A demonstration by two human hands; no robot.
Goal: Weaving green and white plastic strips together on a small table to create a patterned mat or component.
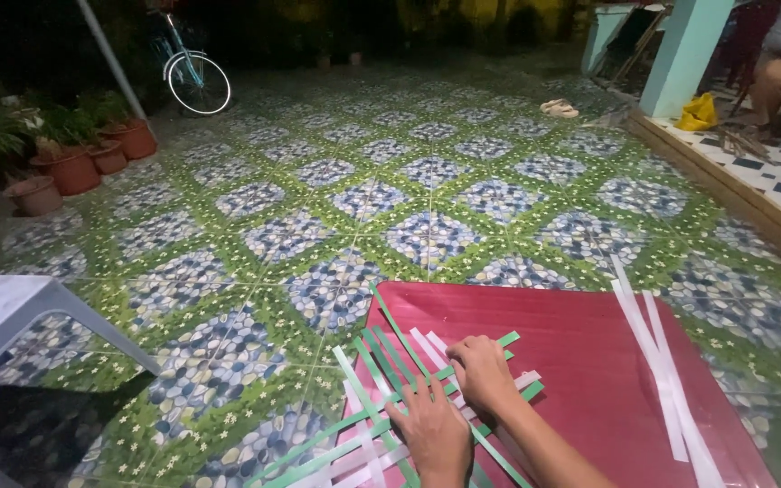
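Both hands on woven strips point(381, 398), near-left of red desk point(589, 352): left hand point(434, 432) flat, fingers spread, pinning the weave; right hand point(481, 370) curled, pinching a strip w/ fingertips. Spare white strips point(666, 370) lie right, apart.

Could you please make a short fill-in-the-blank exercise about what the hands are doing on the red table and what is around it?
1. Both hands press on woven strips coloured white and ____.
2. The strips lie on a table whose colour is ____.
3. Loose white strips lie to the ____ of the right hand.
4. The left hand lies ____ on the weave.

Missing words: green; red; right; flat
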